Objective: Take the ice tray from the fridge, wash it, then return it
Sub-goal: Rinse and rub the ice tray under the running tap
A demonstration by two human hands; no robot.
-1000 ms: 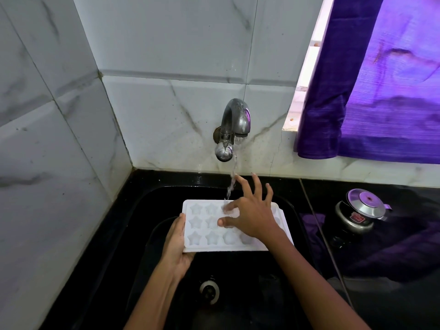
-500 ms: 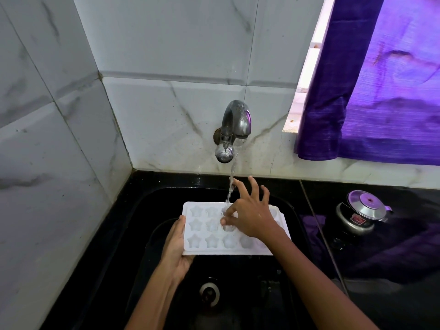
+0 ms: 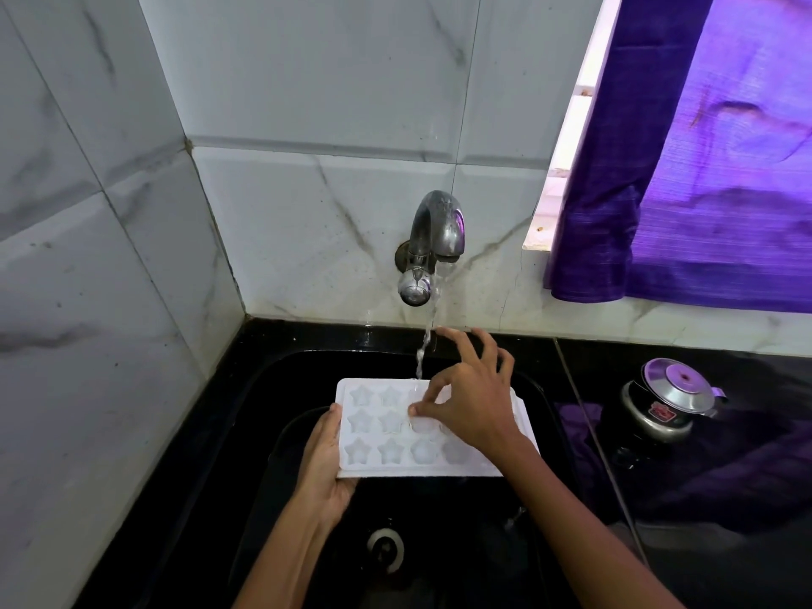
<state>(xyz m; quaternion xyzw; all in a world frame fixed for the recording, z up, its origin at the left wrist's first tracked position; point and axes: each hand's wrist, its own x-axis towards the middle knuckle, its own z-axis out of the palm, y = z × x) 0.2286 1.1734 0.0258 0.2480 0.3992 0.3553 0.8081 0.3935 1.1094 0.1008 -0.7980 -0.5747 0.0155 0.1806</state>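
White marble-veined wall tiles (image 3: 307, 103) behind, purple curtain (image 3: 703, 169) at 2 o'clock. Black sink (image 3: 246, 432) under running tap (image 3: 433, 239). Ice tray (image 3: 373, 437) held level over sink, left hand (image 3: 323, 468) gripping its 9 o'clock edge, right hand (image 3: 472, 400) spread open, fingertips in a cell. Small pot (image 3: 665, 400) on black table (image 3: 725, 542), 3 o'clock.

ice tray (image 3: 378, 437): white matt plastic, wet
tap (image 3: 433, 243): dull, spotted metal, above the ice tray
sink (image 3: 281, 384): glossy black
wall tiles (image 3: 307, 103): smooth, marble-look, slight sheen
curtain (image 3: 703, 169): purple woven cloth, right of the tap
pot (image 3: 668, 400): shiny metal lid, black body
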